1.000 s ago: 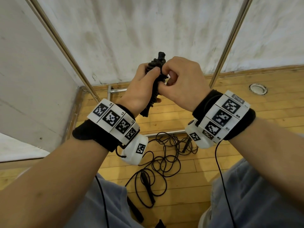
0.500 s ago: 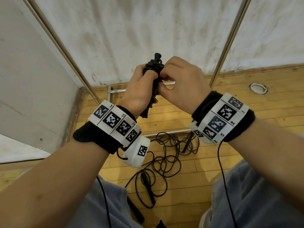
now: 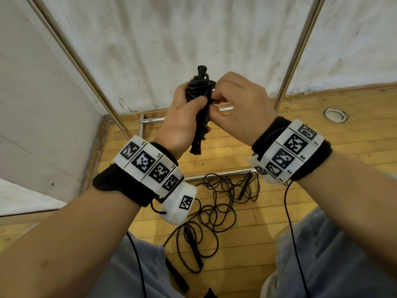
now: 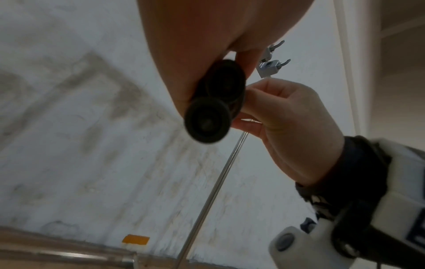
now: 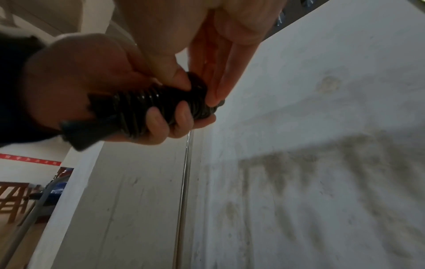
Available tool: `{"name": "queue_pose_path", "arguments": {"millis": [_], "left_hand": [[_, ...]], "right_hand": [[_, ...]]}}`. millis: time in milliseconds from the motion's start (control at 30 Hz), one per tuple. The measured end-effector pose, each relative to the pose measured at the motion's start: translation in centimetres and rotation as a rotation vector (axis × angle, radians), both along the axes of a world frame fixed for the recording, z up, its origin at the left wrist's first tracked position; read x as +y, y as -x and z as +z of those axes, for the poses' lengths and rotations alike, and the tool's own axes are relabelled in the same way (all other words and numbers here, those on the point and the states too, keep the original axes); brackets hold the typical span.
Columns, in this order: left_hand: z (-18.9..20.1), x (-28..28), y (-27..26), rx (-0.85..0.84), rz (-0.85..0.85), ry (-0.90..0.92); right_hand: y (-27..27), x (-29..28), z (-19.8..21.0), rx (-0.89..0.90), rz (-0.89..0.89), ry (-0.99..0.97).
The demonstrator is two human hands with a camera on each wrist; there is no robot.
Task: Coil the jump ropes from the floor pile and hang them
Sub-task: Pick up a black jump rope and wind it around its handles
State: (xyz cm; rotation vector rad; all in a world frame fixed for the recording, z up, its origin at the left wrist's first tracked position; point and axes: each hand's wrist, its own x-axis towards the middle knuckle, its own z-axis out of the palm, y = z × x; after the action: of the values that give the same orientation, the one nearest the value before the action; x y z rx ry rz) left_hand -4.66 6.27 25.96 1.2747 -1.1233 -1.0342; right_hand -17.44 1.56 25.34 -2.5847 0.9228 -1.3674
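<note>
Coiled jump rope [image 3: 198, 108] gripped upright in my left hand [image 3: 182, 123], right hand [image 3: 240, 108] fingers [image 5: 174, 76] pinched its wraps, loose ropes [image 3: 214, 209] lay on the floor [image 3: 322, 145].

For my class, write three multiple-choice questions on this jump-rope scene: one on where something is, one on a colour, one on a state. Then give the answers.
1. Where do the loose jump ropes lie?
A. on the wooden floor below the hands
B. hung on the metal pole
C. on a table

2. What colour is the wound rope bundle?
A. red
B. black
C. white

3. How is the bundle held?
A. it lies on the floor untouched
B. the right hand alone holds it
C. the left hand grips it while the right hand pinches at the cord

Answers: 1 A, the head view shows the tangle on the floorboards; 2 B, cord and handles look black in all three views; 3 C, left fingers curl round the coil and right fingertips meet on it.
</note>
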Motion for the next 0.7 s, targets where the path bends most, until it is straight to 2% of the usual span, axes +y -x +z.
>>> {"name": "queue_pose_path", "arguments": {"millis": [100,267,400,500,600,700], "left_hand": [[0.0,0.0,-0.2,-0.126,0.006,0.077],[-1.0,-0.4,-0.6,-0.492,0.015,0.230],[-1.8,-0.4,-0.7,-0.605,-0.005,0.325],[-1.9,-0.8,-0.4,-0.605,0.077,0.335],[-1.7,-1.2,0.0,-0.536,0.161,0.327],[-1.5,-1.0,0.5,-0.436,0.166,0.280]], "right_hand": [[-0.1,-0.1,0.0,-0.093,0.053,-0.187],[-0.4,0.0,0.4,-0.376,0.091,-0.750],[-0.4,-0.2,0.2,-0.546,0.198,-1.125],[-0.7,-0.3,0.0,-0.634,0.138,-1.172],[-0.6,-0.9,0.1,-0.669,0.064,-1.180],[0.2,-1.9,0.4,-0.736,0.011,-1.225]]}}
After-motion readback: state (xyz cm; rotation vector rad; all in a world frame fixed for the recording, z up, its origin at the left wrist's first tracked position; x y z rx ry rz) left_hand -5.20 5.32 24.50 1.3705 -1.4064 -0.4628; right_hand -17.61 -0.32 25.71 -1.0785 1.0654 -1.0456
